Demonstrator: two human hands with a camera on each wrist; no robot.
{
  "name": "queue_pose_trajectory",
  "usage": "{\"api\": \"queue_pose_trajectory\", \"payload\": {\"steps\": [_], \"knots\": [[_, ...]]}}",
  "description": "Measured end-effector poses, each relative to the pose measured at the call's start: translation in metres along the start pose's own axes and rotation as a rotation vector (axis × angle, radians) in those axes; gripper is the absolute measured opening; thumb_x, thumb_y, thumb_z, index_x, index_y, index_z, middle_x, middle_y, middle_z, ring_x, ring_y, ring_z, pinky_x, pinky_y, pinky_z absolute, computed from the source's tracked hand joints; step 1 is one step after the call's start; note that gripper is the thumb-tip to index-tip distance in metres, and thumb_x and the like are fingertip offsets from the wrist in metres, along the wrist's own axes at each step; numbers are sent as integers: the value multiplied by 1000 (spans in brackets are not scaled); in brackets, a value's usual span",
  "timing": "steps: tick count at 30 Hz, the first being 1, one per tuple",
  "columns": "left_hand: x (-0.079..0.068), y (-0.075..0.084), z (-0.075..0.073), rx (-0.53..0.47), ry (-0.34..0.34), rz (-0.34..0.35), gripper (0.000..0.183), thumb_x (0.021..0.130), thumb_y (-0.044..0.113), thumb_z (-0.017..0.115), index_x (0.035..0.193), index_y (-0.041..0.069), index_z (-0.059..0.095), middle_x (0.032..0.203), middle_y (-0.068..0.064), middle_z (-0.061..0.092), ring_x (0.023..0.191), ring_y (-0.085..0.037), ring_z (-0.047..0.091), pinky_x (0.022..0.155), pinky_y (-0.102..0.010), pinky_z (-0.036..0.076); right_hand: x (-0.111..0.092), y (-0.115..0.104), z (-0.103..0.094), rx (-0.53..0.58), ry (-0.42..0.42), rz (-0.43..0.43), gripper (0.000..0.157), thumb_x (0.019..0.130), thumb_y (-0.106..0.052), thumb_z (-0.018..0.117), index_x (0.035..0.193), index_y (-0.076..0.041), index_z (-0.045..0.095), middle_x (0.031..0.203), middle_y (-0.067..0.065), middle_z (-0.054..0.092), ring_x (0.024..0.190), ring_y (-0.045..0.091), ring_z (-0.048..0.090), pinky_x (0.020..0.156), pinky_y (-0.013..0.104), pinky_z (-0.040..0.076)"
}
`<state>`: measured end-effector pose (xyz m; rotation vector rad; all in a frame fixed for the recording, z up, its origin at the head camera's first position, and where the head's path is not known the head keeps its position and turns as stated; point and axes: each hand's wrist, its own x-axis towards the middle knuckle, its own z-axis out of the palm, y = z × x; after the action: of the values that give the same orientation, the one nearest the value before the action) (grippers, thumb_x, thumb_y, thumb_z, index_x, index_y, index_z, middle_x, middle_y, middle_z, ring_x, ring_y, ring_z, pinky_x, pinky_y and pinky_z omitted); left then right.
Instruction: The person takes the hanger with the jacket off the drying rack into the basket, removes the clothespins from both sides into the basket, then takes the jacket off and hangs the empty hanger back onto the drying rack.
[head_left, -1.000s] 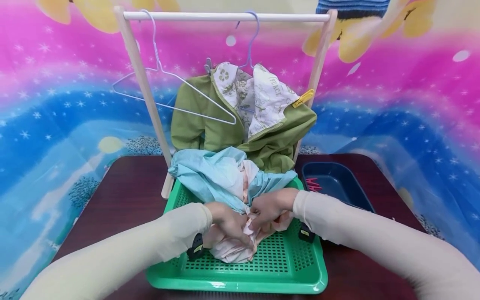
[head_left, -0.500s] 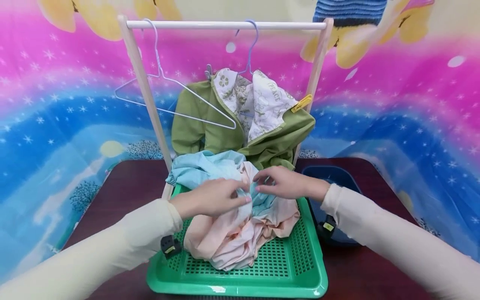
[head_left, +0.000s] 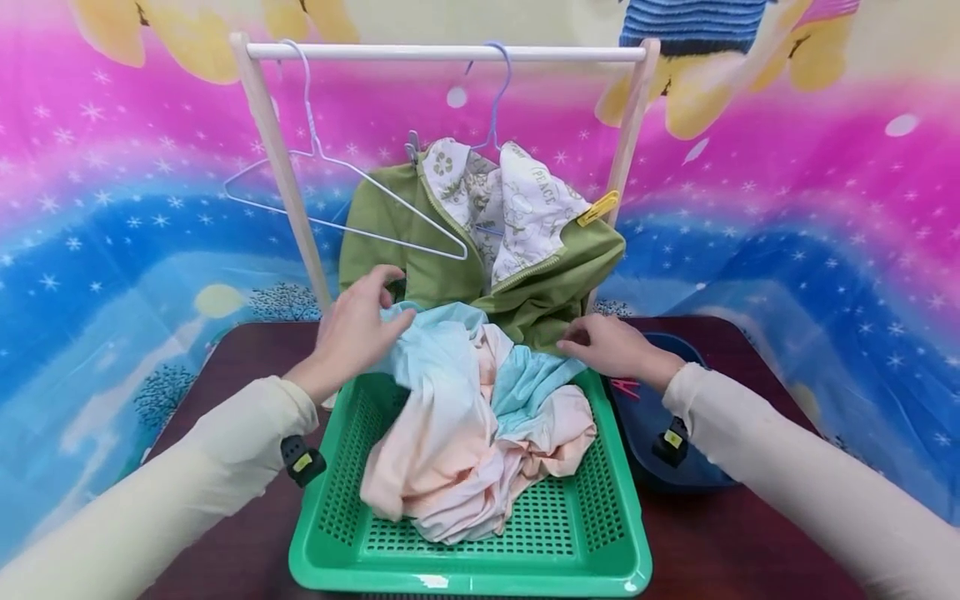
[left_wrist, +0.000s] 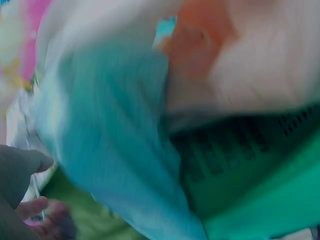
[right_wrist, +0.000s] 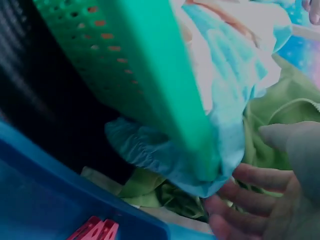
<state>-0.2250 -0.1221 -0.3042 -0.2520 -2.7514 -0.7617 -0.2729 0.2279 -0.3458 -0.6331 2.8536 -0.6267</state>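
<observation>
A crumpled garment [head_left: 442, 425], fading from light blue to pale pink, fills much of the green basket [head_left: 471, 581]. Its blue end lies over the far rim. My left hand [head_left: 356, 329] is raised at the garment's far left side, thumb and fingers apart. In the left wrist view, a gap shows between the thumb and fingers of that hand [left_wrist: 20, 172]. At the far right corner, my right hand [head_left: 622, 346] is beside the blue cloth. The right wrist view shows this hand [right_wrist: 280, 200] with its fingertips right at a gathered blue sleeve [right_wrist: 150, 150] hanging over the rim.
Behind the basket, a wooden rack [head_left: 420, 53] bears a bare white hanger [head_left: 312, 125] and a green hooded jacket [head_left: 367, 212] on a purple hanger [head_left: 504, 90]. A yellow clothespin [head_left: 598, 208] grips the jacket. Red clothespins [head_left: 625, 388] lie in a blue tray [head_left: 648, 454] at right.
Both hands let go of the cloth in the middle of the basket, rose, and moved apart, left and right, to the garment's far sides. The pink cloth lies more spread out.
</observation>
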Motion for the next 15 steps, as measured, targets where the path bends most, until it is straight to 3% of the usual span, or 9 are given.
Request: {"api": "queue_pose_trajectory", "payload": {"steps": [2,4,7,10,12,15], "knots": [[5,-12,-2,45,-70,-67,64,97,44,63,151,16,41,129,-16,58,108,-35,59,81,-52,50,1,4,1,-9,-52,18,31,103,-35,57,104,-9,73,61,-3,53,50,11,43,55,31,40],[11,-24,-3,74,-186,-126,78,97,54,58,157,13,30,147,-24,45,129,-43,49,96,-61,46,2,6,2,-16,-101,29,36,104,-38,55,83,-12,68,52,-5,39,45,11,33,51,30,35],[19,-40,0,58,-408,-205,96,97,65,49,162,8,9,161,-32,23,144,-52,32,111,-67,34,5,9,4,-3,-160,34,48,104,-41,53,63,-18,47,51,-7,29,44,10,26,49,28,31],[25,-52,6,-2,-583,-254,100,98,66,44,162,5,-2,165,-33,11,149,-54,21,118,-66,27,9,12,6,53,-203,14,49,105,-40,51,62,-20,42,51,-8,29,44,9,24,50,28,31],[27,-58,11,-35,-636,-249,94,101,60,44,162,2,1,165,-32,12,150,-53,19,119,-64,26,12,13,8,105,-212,-30,48,106,-35,51,62,-19,42,51,-8,28,45,8,23,51,27,31],[29,-62,16,-42,-646,-201,79,105,49,44,158,-4,19,159,-33,28,146,-51,32,117,-61,33,17,14,12,169,-203,-121,46,107,-23,51,62,-16,41,53,-7,28,46,7,22,54,27,31]]}}
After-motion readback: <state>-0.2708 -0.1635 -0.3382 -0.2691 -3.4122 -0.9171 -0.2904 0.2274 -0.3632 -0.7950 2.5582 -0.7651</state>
